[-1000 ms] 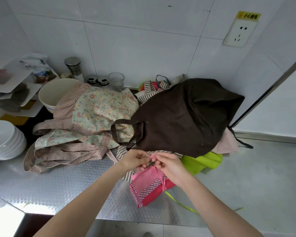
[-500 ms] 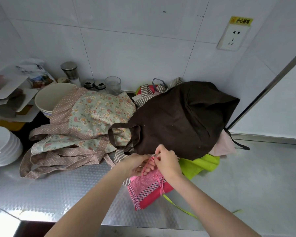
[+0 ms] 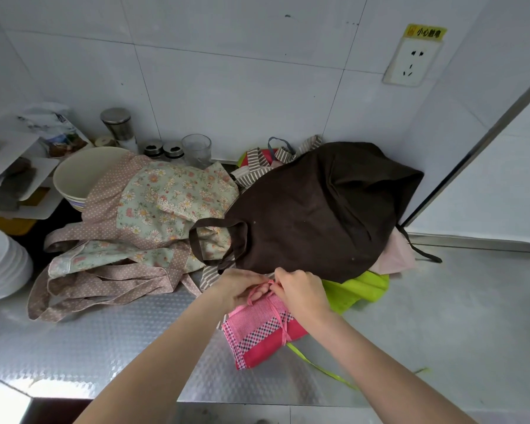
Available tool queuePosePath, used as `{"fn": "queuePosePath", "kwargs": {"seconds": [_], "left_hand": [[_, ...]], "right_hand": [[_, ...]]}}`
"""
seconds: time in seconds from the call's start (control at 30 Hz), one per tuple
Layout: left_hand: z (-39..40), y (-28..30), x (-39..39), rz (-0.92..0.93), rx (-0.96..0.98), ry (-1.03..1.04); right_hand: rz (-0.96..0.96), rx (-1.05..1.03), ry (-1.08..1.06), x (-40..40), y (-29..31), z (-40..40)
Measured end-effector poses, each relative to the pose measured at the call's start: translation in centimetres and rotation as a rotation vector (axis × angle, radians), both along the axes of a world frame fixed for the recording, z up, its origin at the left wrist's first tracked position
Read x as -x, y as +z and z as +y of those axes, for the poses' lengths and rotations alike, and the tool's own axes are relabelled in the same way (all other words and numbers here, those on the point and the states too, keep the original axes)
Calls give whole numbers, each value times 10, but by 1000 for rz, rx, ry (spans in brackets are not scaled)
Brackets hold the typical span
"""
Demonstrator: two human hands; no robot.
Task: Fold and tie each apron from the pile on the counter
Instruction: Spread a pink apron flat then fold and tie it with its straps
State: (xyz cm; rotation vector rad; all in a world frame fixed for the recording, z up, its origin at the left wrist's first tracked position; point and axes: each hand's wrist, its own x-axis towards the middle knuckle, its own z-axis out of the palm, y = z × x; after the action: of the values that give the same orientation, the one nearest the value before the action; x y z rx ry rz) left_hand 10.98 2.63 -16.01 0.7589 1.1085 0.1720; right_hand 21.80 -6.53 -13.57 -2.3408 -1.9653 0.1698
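A folded pink apron (image 3: 257,335) with a checked band lies on the steel counter (image 3: 104,347), a pink string (image 3: 280,322) wrapped round it. My left hand (image 3: 237,287) and my right hand (image 3: 302,293) meet at its far end, each pinching the pink string there. Behind them a pile holds a brown apron (image 3: 312,209), a floral apron (image 3: 153,209) with dotted straps, a striped apron (image 3: 257,166), a lime-green apron (image 3: 358,289) and a pale pink one (image 3: 395,255).
A cream bowl (image 3: 80,175), stacked white plates (image 3: 0,264), a glass (image 3: 196,148) and jars (image 3: 117,123) stand at the left and back. A wall socket (image 3: 410,62) is up right. A green strap (image 3: 322,367) trails near the counter's front edge.
Both hands have moved a little farther from me along the pink bundle, toward the brown apron, still working the pink string. The camera has tilted slightly.
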Motion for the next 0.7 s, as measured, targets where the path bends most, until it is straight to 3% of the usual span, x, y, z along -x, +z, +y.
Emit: {"fn": "queuePosePath", "kwargs": {"seconds": [0.1, 0.23, 0.33, 0.43, 0.53, 0.63, 0.7], "left_hand": [[2, -6, -4, 108, -103, 16], [6, -23, -7, 310, -412, -37], [-2, -20, -10, 270, -427, -42], [-12, -15, -12, 134, -400, -33], [-12, -12, -6, -41, -366, -5], [-11, -7, -1, -117, -376, -48], [-11, -2, -2, -122, -417, -102]], "right_hand": [[196, -61, 26, -3, -1, -4], [664, -14, -37, -5, -5, -3], [1244, -2, -217, -5, 4, -3], [1600, -22, -441, -1, 9, 0], [1607, -130, -691, -4, 4, 5], [1478, -23, -653, -2, 4, 9], [1257, 48, -587, 1, 4, 12]]}}
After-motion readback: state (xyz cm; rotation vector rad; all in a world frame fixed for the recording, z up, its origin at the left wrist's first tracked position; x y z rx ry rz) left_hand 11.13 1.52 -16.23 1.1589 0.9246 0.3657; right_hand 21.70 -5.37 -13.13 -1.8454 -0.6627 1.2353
